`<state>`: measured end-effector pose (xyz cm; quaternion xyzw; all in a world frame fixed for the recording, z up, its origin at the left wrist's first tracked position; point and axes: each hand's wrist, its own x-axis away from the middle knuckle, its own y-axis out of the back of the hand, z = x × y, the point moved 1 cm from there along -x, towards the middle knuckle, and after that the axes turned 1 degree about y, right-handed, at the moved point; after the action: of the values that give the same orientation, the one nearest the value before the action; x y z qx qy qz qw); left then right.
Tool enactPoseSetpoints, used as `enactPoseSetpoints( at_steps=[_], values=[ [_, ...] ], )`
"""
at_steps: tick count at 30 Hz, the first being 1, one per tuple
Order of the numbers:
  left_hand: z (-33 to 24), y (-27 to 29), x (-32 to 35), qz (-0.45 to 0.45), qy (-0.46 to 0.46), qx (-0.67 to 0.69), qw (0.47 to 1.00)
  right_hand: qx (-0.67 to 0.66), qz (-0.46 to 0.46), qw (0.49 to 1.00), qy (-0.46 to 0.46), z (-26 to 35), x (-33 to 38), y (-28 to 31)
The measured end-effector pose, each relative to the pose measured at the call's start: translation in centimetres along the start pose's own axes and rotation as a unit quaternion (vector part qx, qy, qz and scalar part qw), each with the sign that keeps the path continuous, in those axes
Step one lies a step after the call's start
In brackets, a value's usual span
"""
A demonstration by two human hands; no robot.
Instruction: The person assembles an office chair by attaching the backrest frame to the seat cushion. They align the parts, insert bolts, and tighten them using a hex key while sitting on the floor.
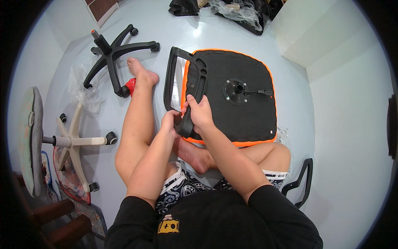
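Note:
Both hands grip a black plastic chair armrest [168, 79], a closed loop standing along the left edge of a chair seat. The seat [236, 122] lies upside down on the floor, with a black underside and an orange rim. At its middle a round black mounting plate [231, 96] with bolts and a lever is attached. My left hand [169, 123] is closed round the armrest's near end. My right hand [200, 112] wraps the same part from the right, thumb pointing up. Whether a small fastener is in the fingers I cannot tell.
A black five-star chair base [112, 56] with casters stands at the far left. Left of my leg is an office chair with a white base [76, 141]. Another armrest [307, 182] lies at right. Plastic wrap [89, 93] and a red item [131, 86] lie near my foot.

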<state>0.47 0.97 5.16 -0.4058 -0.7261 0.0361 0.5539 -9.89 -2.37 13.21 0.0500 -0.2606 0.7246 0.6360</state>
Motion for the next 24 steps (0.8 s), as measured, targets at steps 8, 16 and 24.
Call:
enactPoseSetpoints(
  at_steps=[8,16,24],
  values=[
    [0.1,-0.4,0.0,0.006,0.011,-0.005,1.0,0.009,-0.004,1.0,0.004,0.0,-0.1,0.2],
    [0.3,0.0,-0.3,0.012,0.007,0.004,1.0,0.004,-0.006,1.0,0.005,-0.2,-0.2,0.0],
    [-1.9,-0.8,1.0,-0.045,-0.027,-0.213,0.976,-0.049,0.022,0.999,0.001,0.8,-1.7,-0.8]
  ],
)
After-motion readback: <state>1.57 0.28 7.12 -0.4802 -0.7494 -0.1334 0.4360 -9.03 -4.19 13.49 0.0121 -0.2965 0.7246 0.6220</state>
